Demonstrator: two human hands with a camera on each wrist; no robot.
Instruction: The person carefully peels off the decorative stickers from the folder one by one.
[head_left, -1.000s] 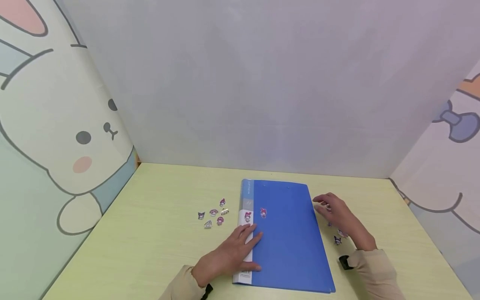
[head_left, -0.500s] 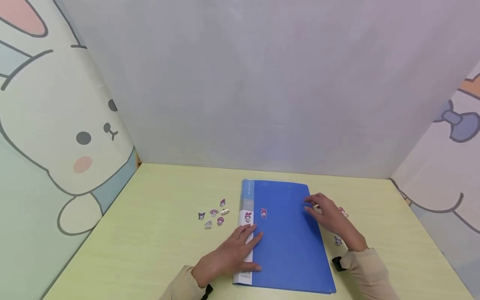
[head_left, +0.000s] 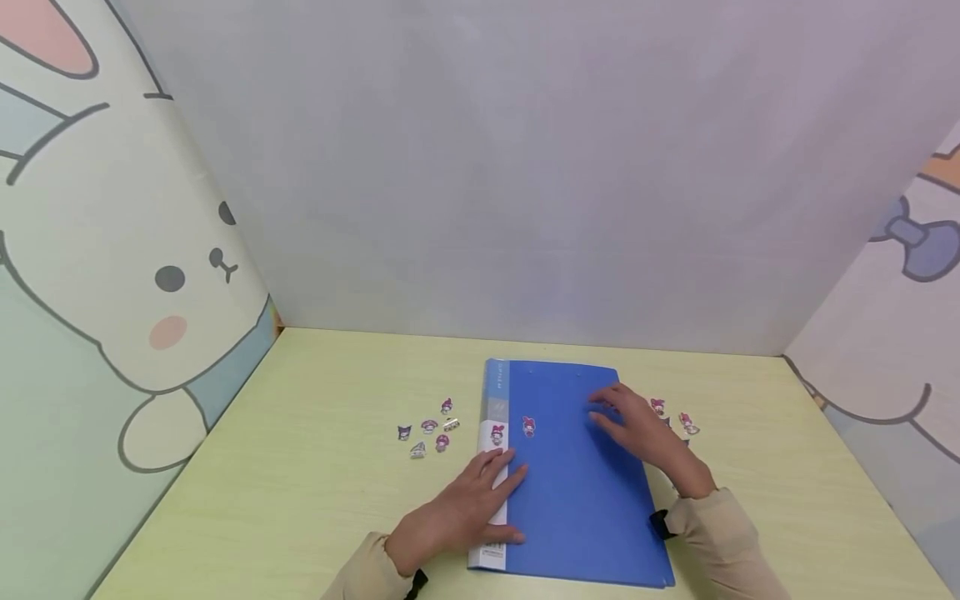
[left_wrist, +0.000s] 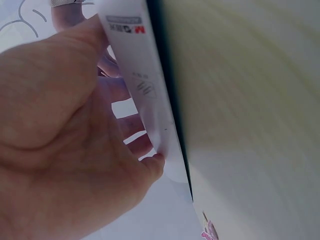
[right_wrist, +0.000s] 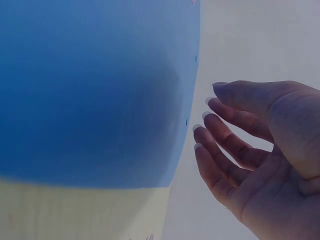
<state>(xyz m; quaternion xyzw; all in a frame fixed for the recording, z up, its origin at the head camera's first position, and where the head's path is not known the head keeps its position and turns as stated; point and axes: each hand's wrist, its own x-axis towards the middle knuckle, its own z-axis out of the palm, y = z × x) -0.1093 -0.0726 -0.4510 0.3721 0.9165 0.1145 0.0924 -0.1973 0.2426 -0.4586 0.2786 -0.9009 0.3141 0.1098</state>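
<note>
A blue folder (head_left: 577, 492) lies on the table, its white and light-blue spine on the left. My left hand (head_left: 457, 510) rests with spread fingers across the spine and the cover's left edge; the left wrist view shows the palm beside the spine (left_wrist: 150, 95). Over the upper right of the cover hovers my right hand (head_left: 639, 425), fingers loosely bent. Nothing shows between thumb and fingers of this hand (right_wrist: 265, 145) in the right wrist view. One small pink character sticker (head_left: 498, 434) is on the spine, another sticker (head_left: 529, 427) on the cover.
Left of the folder lie several small character stickers (head_left: 429, 427) on the pale yellow table (head_left: 315, 467). More stickers (head_left: 687, 423) lie to its right, partly behind the right hand. A grey-white wall (head_left: 525, 183) stands behind the table, with cartoon-printed panels at both sides.
My right hand has moved left from the stickers beside the folder's right edge to over the cover, uncovering some of those stickers. The left hand stays on the spine.
</note>
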